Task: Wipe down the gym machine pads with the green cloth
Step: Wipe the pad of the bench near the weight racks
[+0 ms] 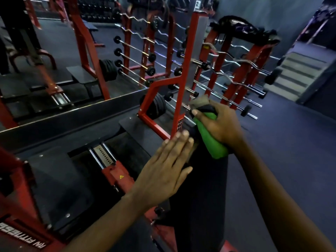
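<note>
A long black machine pad (205, 193) runs from the bottom of the head view up to the centre. My right hand (221, 125) is closed around a bunched green cloth (211, 141) and presses it on the pad's upper right edge. A grey-brown patch of the cloth sticks out above my fingers. My left hand (166, 171) lies flat on the pad's left side, fingers straight and together, holding nothing. The pad's top end is hidden under both hands.
The red frame (179, 91) of the machine rises just beyond the hands. Racks of barbells (138, 60) stand behind it. A black footplate and chrome rails (101, 155) lie to the left. Dark rubber floor (283, 151) spreads to the right, with steps (298, 73) at the far right.
</note>
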A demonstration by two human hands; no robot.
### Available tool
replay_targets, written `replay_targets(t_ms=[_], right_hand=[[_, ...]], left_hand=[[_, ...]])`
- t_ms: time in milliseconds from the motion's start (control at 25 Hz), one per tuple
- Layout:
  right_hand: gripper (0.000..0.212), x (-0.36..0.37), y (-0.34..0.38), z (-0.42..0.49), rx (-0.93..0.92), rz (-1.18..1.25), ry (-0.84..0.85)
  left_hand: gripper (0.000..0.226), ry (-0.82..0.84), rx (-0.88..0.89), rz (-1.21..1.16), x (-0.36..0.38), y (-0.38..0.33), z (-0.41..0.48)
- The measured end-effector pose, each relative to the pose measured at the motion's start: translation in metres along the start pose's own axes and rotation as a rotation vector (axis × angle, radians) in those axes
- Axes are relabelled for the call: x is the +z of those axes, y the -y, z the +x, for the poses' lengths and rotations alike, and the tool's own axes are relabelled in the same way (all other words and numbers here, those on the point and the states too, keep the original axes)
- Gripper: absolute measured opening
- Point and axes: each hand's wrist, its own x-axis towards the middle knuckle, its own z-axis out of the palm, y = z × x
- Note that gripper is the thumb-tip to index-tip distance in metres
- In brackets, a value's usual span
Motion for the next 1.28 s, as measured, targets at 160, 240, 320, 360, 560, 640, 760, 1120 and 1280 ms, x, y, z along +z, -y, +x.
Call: replay_targets(t_ms=[160, 240, 320, 360, 560, 640, 760, 1120, 1280], right_hand=[[0.028, 0.000, 0.002, 0.010, 0.025, -0.041, 0.080], [0.024, -0.001, 0.011, 0.009, -0.025, -0.114, 0.191], [0.023, 0.000, 0.024, 0.014, -0.120, -0.153, 0.331], [0.021, 0.000, 0.030, 0.018, -0.165, -0.168, 0.390], [0.020, -0.003, 0.028, 0.025, -0.240, -0.139, 0.483], [0.026, -0.008, 0.015, 0.021, -0.187, -0.026, 0.462], [0.033, -0.017, -0.001, 0.027, -0.063, 0.043, 0.397], [0.049, 0.010, 0.054, 0.010, -0.377, -0.102, 0.623], [0.045, -0.010, 0.029, 0.014, -0.317, 0.026, 0.568]], left_hand=[[0.052, -0.030, 0.160, 0.228, 0.016, -0.019, -0.036], [0.051, -0.027, 0.186, 0.298, 0.021, -0.024, -0.041], [0.049, -0.011, 0.209, 0.319, 0.022, -0.029, -0.039], [0.048, 0.004, 0.220, 0.325, 0.021, -0.031, -0.037], [0.050, 0.109, 0.310, 0.361, 0.026, -0.037, -0.031], [0.050, 0.113, 0.303, 0.388, 0.028, -0.036, -0.030], [0.048, 0.095, 0.306, 0.380, 0.026, -0.035, -0.032], [0.049, 0.104, 0.350, 0.411, 0.027, -0.031, -0.031], [0.053, 0.113, 0.286, 0.384, 0.016, -0.030, -0.030]])
